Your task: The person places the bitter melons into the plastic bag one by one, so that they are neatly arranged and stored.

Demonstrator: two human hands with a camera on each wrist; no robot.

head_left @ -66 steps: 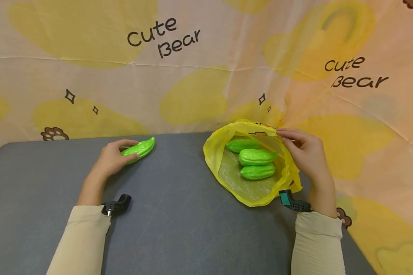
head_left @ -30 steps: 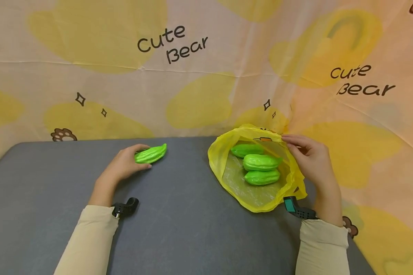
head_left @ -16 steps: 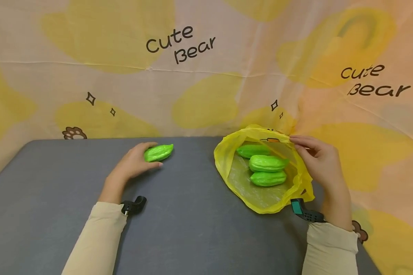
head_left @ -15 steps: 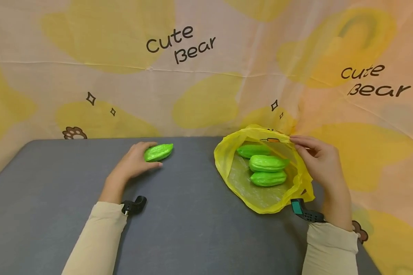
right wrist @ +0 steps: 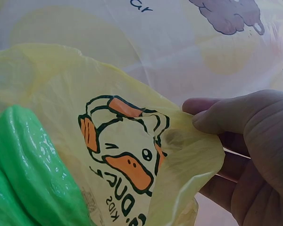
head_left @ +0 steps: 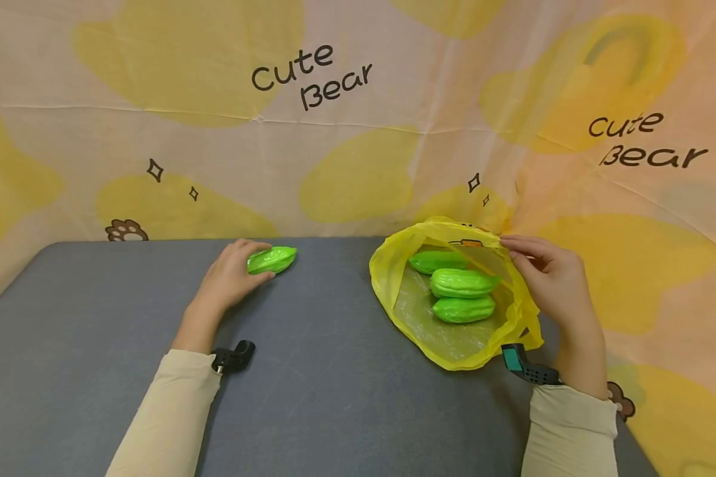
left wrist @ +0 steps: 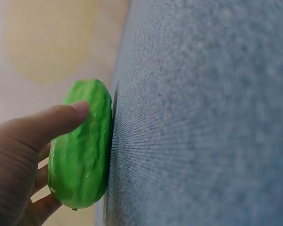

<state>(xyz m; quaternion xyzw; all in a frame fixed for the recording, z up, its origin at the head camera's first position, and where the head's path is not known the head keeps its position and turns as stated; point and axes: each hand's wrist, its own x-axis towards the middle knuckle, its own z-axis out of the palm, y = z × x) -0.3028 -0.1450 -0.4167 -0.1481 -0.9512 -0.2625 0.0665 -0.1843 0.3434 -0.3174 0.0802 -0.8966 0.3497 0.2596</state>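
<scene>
A bright green bitter melon (head_left: 277, 259) with a ridged, glossy skin lies on the grey table toward its back edge. My left hand (head_left: 229, 275) holds it, thumb on the near side; in the left wrist view the thumb crosses the bitter melon (left wrist: 82, 155) and the fingers reach behind. On the right, a yellow plastic bag (head_left: 388, 291) lies with its mouth wide. Inside are three more bitter melons (head_left: 462, 283). My right hand (head_left: 551, 275) pinches the bag's rim between thumb and fingers; a printed duck (right wrist: 127, 155) shows on the bag in the right wrist view.
The grey table (head_left: 334, 397) extends between the two arms and toward the front. A patterned cloth (head_left: 346, 172) hangs along the back and right side. Each wrist carries a black camera mount (head_left: 234, 356).
The left hand slid the bitter melon to the right along the table, then its thumb closed in on the melon. The right hand kept its pinch on the bag's rim. The head view shifted slightly.
</scene>
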